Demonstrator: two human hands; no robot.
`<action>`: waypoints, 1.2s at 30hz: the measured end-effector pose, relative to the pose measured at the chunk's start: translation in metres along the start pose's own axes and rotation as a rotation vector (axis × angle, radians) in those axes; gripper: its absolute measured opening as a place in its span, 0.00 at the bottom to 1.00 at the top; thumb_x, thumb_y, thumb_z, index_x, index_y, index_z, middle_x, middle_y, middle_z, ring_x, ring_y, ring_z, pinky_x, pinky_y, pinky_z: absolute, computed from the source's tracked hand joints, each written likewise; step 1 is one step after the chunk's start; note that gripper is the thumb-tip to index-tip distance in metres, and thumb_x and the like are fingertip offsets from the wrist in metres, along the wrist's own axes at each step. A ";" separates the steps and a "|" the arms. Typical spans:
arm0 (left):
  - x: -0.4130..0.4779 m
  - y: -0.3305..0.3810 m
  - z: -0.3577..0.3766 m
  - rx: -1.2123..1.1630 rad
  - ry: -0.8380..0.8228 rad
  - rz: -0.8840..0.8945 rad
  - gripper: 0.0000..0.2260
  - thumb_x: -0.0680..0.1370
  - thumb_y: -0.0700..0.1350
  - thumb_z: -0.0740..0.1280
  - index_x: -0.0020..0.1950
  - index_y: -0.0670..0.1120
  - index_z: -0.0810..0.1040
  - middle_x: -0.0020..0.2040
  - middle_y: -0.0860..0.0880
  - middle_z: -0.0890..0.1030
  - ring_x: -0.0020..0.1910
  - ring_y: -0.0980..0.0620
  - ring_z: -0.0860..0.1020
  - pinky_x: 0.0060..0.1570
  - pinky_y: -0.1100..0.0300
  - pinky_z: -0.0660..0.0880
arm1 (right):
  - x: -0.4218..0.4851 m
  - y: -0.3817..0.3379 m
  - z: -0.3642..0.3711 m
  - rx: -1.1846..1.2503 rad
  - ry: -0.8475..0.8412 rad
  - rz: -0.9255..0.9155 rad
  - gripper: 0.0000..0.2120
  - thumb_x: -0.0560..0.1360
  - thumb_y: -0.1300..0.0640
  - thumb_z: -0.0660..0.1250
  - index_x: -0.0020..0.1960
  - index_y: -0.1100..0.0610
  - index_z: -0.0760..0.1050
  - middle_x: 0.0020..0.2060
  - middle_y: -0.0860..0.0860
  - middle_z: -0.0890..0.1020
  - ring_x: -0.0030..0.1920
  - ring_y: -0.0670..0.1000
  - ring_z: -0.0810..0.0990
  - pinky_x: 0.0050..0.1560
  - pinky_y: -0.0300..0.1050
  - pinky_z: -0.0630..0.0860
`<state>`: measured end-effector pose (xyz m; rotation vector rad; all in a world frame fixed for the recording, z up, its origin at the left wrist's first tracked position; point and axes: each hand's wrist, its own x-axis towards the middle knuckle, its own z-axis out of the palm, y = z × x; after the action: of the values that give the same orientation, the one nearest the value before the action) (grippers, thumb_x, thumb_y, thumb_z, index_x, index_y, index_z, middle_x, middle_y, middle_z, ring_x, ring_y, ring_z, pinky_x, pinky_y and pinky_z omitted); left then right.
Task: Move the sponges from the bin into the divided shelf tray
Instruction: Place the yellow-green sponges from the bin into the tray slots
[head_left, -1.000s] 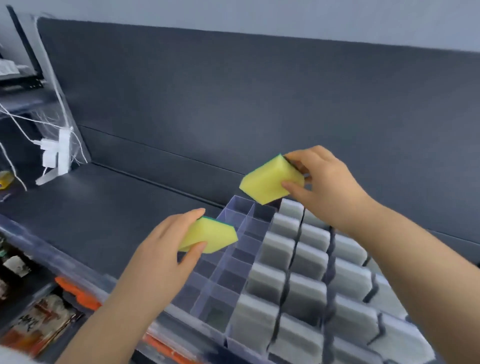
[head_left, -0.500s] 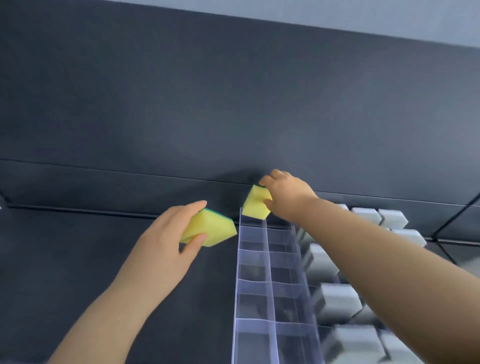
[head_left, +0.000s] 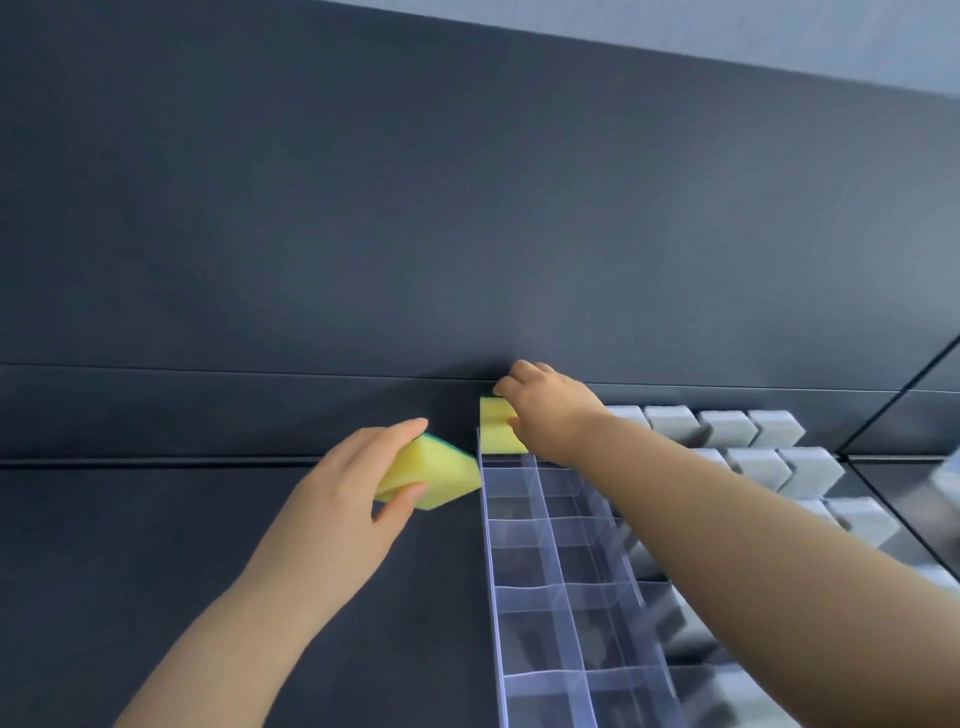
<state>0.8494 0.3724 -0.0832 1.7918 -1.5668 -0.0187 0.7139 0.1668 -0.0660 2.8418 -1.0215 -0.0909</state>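
Your dark shelf (head_left: 156, 571) runs back to a dark panel (head_left: 467, 208), with pale wall (head_left: 883, 36) above it. The clear divided tray (head_left: 524, 571) sits on the shelf, and gray sponges (head_left: 727, 428) stand in the cells on its right side. Your right hand (head_left: 550, 410) curls over a yellow sponge (head_left: 496, 431) at the tray's far left corner cell. Your left hand (head_left: 337, 499) pinches a second yellow sponge (head_left: 436, 467) between thumb and fingers, just left of the tray.

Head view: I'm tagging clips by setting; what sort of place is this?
Likely a shop or stockroom shelf: dark shelf board, clear divided tray, rows of grey sponges stocked in it.
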 end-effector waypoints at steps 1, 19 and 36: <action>0.001 -0.002 0.002 -0.003 -0.007 0.006 0.22 0.72 0.42 0.72 0.65 0.52 0.73 0.55 0.57 0.76 0.52 0.60 0.70 0.51 0.81 0.60 | 0.001 0.000 0.002 -0.003 -0.013 -0.002 0.16 0.75 0.64 0.59 0.62 0.58 0.68 0.57 0.54 0.69 0.56 0.57 0.70 0.48 0.51 0.74; 0.044 -0.011 0.024 0.024 -0.076 0.044 0.18 0.71 0.44 0.73 0.57 0.53 0.72 0.50 0.56 0.76 0.50 0.54 0.73 0.46 0.62 0.69 | 0.002 0.002 0.023 -0.108 0.018 -0.082 0.14 0.72 0.69 0.59 0.57 0.60 0.67 0.54 0.56 0.74 0.54 0.58 0.73 0.43 0.46 0.65; 0.099 -0.003 0.089 0.061 -0.277 0.079 0.13 0.75 0.46 0.69 0.56 0.44 0.73 0.54 0.50 0.75 0.52 0.49 0.72 0.47 0.58 0.68 | -0.013 0.022 0.023 0.524 -0.071 0.110 0.12 0.75 0.66 0.55 0.56 0.61 0.72 0.49 0.59 0.79 0.43 0.56 0.72 0.42 0.44 0.68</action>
<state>0.8357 0.2418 -0.1056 1.8327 -1.8495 -0.1903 0.6882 0.1559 -0.0856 3.2474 -1.3922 0.1046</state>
